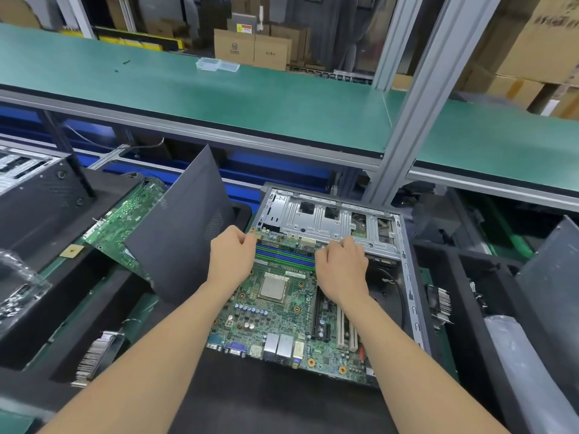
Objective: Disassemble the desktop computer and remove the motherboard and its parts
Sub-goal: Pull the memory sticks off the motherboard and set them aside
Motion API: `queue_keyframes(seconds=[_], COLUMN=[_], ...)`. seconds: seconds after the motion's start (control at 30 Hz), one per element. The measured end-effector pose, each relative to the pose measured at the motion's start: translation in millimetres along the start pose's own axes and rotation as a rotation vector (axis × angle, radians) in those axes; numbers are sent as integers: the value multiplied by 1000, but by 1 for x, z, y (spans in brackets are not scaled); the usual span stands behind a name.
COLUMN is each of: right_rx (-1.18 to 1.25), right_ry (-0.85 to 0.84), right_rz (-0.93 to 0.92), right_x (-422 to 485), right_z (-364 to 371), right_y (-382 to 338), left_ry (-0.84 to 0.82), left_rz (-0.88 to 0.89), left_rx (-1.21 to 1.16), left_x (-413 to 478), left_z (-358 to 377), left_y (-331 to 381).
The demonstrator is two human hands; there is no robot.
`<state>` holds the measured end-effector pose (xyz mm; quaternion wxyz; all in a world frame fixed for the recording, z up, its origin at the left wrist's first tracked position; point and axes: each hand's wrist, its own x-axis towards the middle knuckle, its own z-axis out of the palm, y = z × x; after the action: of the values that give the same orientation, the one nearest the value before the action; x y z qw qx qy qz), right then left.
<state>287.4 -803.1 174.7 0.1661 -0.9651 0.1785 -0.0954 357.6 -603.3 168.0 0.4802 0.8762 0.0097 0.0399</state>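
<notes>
A green motherboard (275,321) lies in the open desktop case (410,296), its bare CPU (273,287) near the middle. Blue and green memory slots (285,256) run across its far part. My left hand (230,256) has curled fingers at the left end of those slots. My right hand (341,267) has curled fingers at their right end, close to the silver drive cage (329,220). Whether a memory stick sits in the slots is unclear, and whether the fingers grip anything is hidden.
A grey side panel (178,227) leans at the left over a second green board (125,217). A finned heatsink (94,358) lies at lower left, another (440,305) at the right. Black foam trays flank the case. A green shelf (219,95) spans above.
</notes>
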Motion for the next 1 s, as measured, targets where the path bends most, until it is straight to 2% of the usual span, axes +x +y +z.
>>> queue_keyframes(seconds=[0.2,0.7,1.0], right_rx=[-24,-71,-50], right_ry=[-14,-26,-36], right_rz=[-1,-5,-10], right_x=[0,2,3], right_z=[4,4,4], right_y=[-1,-1,1], left_ry=[-9,5,0], left_rz=[-50,-15,-51], left_rx=[-28,-13,-25], left_x=[4,2,2], left_z=[2,4,4], left_y=[-1,3,5])
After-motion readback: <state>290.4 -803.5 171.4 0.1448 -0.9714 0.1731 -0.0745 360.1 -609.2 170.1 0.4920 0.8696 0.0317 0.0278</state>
